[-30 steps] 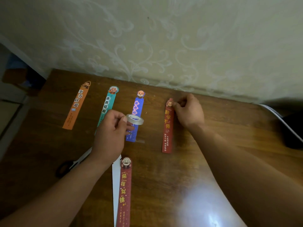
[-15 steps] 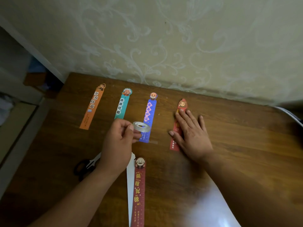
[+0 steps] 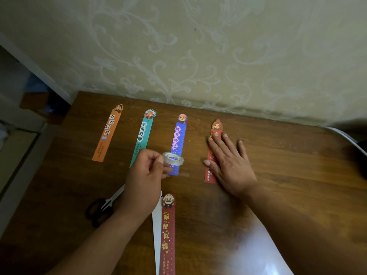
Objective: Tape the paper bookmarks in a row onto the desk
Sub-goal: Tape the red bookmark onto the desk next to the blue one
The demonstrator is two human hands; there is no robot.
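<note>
Pressing on the red bookmark (image 3: pixel 216 128), the right hand (image 3: pixel 228 161) is lying flat, fingers straight and slightly apart, covering most of the print. The left hand (image 3: pixel 144 181) is pinching the tape (image 3: pixel 173 158) between thumb and curled fingers, over the near end of the blue bookmark (image 3: pixel 179 135).

Four bookmarks are lying in a row along the far edge of the desk (image 3: pixel 288 165):
- orange bookmark (image 3: pixel 107 133), reading 全力以赴
- teal bookmark (image 3: pixel 144 133), reading 未来可期
- blue bookmark, reading 逢考必过
- red bookmark

The maroon bookmark (image 3: pixel 168 235), reading 前程似锦, is lying at the near edge, beside a white strip (image 3: pixel 156 225). Scissors (image 3: pixel 101 207) are lying toward the left edge. The dark wooden desk is reflecting light at its near right corner and standing against pale scroll-patterned wallpaper (image 3: pixel 198 56).
</note>
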